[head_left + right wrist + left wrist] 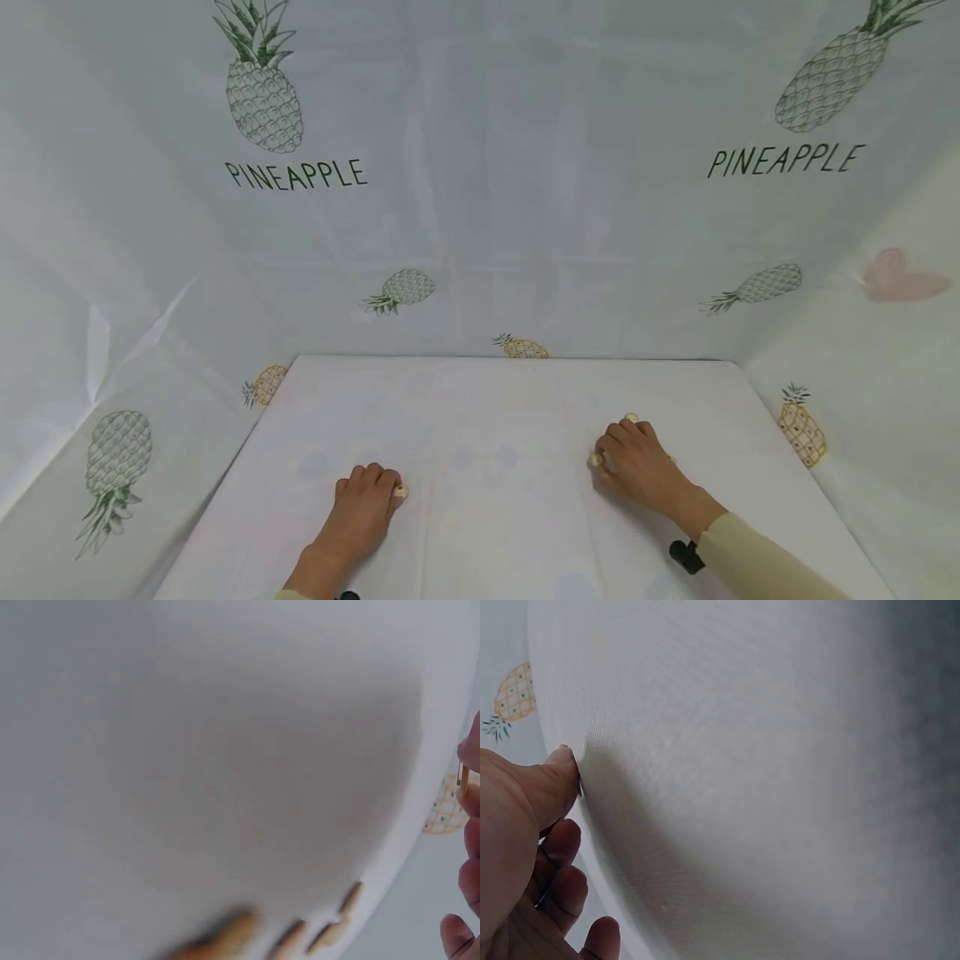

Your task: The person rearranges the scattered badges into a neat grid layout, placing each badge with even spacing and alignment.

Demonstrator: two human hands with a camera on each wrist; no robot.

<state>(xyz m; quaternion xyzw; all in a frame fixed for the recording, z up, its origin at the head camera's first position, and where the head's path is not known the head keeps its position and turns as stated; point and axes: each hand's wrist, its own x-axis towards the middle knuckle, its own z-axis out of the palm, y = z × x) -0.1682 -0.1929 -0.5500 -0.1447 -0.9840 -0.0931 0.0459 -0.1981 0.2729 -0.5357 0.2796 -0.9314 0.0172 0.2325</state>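
Fingers (pixel 615 435) of the right hand (pixel 637 468) are drawn in, almost meeting the thumb, with only the thickness of a small wooden disc (pixel 596 459) pinched between; the left hand (pixel 363 507) pinches a second disc (pixel 401 492) in much the same way. Behind the bench (pixel 510 533) and along its two sides hangs a pale sheet (pixel 480 250) printed with pineapples, the word PINEAPPLE twice over and a pink heart at the right. The bench has a white cover with faint bluish spots. Over its near right part reaches a pale sleeve (pixel 765 558), a black fitting (pixel 685 557) just beside the cuff. Both held discs are low over the bench, well apart: one over its right half, the other over its left half and closer to its near edge. A third disc (pixel 632 417) shows on the bench's right half, just beyond the right knuckles. Blurred wooden pieces (pixel 351 898) lie on the bench in the right wrist view, partly cropped.
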